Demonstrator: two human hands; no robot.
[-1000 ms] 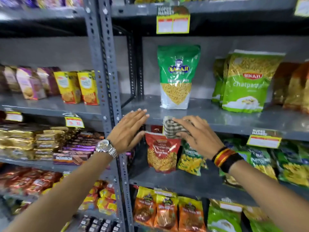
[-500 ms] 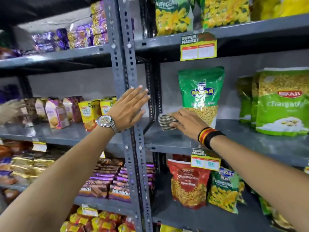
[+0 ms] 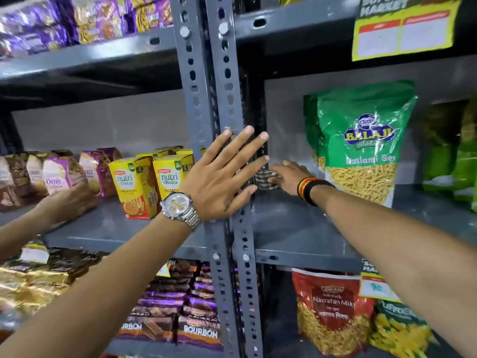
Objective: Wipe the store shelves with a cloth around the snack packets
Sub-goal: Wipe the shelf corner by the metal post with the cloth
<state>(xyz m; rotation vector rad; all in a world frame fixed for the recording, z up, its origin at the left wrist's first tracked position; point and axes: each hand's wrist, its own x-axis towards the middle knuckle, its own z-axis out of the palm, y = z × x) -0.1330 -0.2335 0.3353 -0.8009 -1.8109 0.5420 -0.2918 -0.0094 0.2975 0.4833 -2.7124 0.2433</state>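
My right hand (image 3: 286, 177) presses a checked cloth (image 3: 265, 180) onto the far left corner of the grey shelf (image 3: 291, 228), deep behind the upright post. A green Balaji snack packet (image 3: 358, 140) stands just right of that hand. My left hand (image 3: 222, 177), with a silver watch on the wrist, lies flat with fingers spread against the perforated grey post (image 3: 227, 99); it holds nothing. More green packets (image 3: 454, 161) stand blurred at the far right of the same shelf.
Another person's hand (image 3: 69, 200) reaches among biscuit packs (image 3: 59, 174) on the left bay. Yellow biscuit boxes (image 3: 152, 182) stand near the post. Red and green snack packets (image 3: 333, 311) fill the shelf below. A price tag (image 3: 402, 29) hangs above.
The view has moved closer and up. My right hand has pushed the cloth further back and left into the shelf corner. My left hand has moved onto the post.
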